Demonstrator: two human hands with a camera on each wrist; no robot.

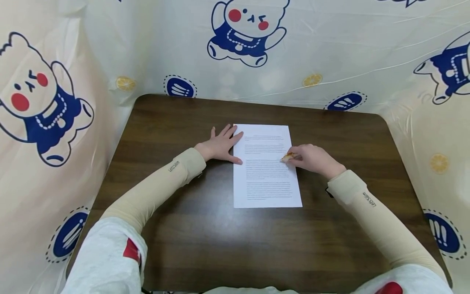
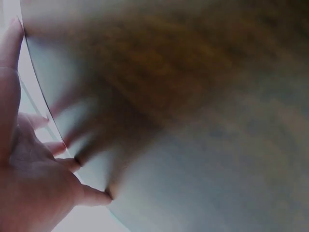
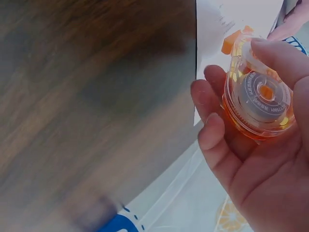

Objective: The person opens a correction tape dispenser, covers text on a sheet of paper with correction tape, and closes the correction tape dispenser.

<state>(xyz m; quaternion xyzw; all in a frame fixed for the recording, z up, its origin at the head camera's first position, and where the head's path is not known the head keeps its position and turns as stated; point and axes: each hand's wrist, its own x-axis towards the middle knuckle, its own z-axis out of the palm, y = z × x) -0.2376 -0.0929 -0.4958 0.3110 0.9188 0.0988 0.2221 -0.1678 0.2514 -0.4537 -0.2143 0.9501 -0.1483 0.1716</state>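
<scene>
A printed sheet of paper point(image 1: 267, 173) lies on the brown table, its rows of text facing up. My left hand point(image 1: 219, 146) is spread flat at the sheet's upper left edge, with thumb and fingertips on the margin. At the right edge, my right hand point(image 1: 313, 158) grips a correction tape point(image 1: 288, 157), its tip over the text near the middle of the page. The right wrist view shows the correction tape's clear orange case point(image 3: 263, 101) between thumb and curled fingers, with a grey reel inside.
The dark wooden table point(image 1: 191, 245) extends around the sheet on all sides. Behind it and along both sides hangs a pale curtain point(image 1: 341, 49) with cartoon figures and orange slices.
</scene>
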